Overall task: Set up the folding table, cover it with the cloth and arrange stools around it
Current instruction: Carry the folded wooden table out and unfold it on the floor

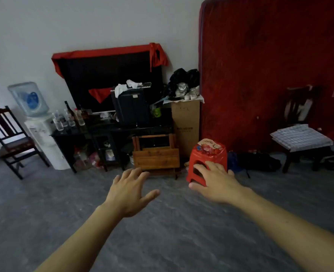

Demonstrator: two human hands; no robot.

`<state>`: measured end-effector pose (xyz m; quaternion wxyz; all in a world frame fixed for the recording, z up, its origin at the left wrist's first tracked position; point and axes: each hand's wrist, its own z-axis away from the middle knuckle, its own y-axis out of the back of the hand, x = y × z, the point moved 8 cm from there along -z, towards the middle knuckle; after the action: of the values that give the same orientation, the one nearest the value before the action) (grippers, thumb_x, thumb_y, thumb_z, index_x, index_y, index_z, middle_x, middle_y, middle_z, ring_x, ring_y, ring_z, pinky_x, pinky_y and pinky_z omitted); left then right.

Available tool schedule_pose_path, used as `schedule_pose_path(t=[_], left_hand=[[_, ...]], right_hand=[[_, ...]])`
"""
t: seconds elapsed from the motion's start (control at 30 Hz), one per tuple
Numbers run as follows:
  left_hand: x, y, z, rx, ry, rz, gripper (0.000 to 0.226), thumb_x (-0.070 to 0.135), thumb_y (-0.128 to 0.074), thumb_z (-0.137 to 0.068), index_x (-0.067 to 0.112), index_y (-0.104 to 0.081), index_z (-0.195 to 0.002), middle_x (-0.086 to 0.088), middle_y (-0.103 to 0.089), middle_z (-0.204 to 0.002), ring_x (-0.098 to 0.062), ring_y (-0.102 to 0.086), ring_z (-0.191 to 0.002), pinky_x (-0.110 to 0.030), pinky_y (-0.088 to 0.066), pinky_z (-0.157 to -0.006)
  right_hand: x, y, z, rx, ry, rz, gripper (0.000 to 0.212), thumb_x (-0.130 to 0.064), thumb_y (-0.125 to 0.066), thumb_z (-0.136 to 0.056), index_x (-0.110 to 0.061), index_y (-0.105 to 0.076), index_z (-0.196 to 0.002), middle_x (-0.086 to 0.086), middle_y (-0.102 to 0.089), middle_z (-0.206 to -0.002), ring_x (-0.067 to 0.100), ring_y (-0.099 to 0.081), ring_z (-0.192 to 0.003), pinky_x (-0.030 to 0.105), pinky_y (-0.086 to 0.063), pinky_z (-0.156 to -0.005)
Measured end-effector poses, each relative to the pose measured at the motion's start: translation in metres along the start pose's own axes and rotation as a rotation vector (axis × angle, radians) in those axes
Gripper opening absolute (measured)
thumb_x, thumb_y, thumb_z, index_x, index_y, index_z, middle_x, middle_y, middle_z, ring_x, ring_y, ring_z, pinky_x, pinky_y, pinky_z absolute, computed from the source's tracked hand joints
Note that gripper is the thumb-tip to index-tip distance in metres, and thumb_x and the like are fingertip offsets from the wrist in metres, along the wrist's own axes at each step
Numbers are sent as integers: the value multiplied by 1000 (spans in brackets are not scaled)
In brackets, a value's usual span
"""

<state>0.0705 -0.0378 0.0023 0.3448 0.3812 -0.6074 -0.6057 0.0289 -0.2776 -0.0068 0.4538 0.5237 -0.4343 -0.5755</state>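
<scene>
Two spread hands (130, 193) (215, 182) before folded wooden table (156, 157), red stool (209, 154) beside.

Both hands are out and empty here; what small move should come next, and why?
Probably reach on to grip the folded wooden table leaning by the cabinet: left hand and right hand are open, holding nothing, and the table is not yet set up.

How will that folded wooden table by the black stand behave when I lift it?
The folded wooden table looks like solid planks, so probably stiff and fairly heavy for its size. Its hinged leg frame may swing loose when lifted, so gripping both sides seems wise. It stands on edge beside the red stool and could tip forward if pulled from the top. Both hands are open.
</scene>
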Motion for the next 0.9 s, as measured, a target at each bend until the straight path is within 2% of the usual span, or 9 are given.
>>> schedule_pose_path(t=[0.13,0.4,0.63,0.9], left_hand=[[-39,-12,-61,33,19,-2,86,84,-17,-81,32,-29,-149,0,-31,-155,-24,-24,-144,-47,-27,-116],[-137,-34,-199,75,-6,20,89,85,-10,-78,28,-41,-138,-1,-38,-150,-26,-31,-139,-47,-34,-110],[-234,-32,-299,82,-6,93,90,86,-11,-77,32,-30,-147,1,-39,-150,-25,-32,-139,-46,-34,-110],[-267,-70,-436,-5,-7,101,87,85,-14,-78,32,-32,-145,1,-36,-152,-24,-31,-140,-46,-32,-110]], right_hand=[[-2,-3,-69,-41,-18,31,85,-80,-39,-84,-38,-13,-153,1,-16,-160,30,-17,-145,60,-26,-109],[-35,-9,-216,-14,-73,88,85,-76,-43,-86,-34,-12,-154,7,-3,-164,31,-8,-150,62,-20,-113],[-62,0,-338,-25,-105,86,89,-76,-43,-85,-33,-10,-155,7,-7,-164,32,-9,-150,62,-20,-114],[-55,-8,-490,1,-52,96,85,-73,-40,-89,-31,-8,-156,8,-4,-165,33,-7,-150,63,-19,-115]])
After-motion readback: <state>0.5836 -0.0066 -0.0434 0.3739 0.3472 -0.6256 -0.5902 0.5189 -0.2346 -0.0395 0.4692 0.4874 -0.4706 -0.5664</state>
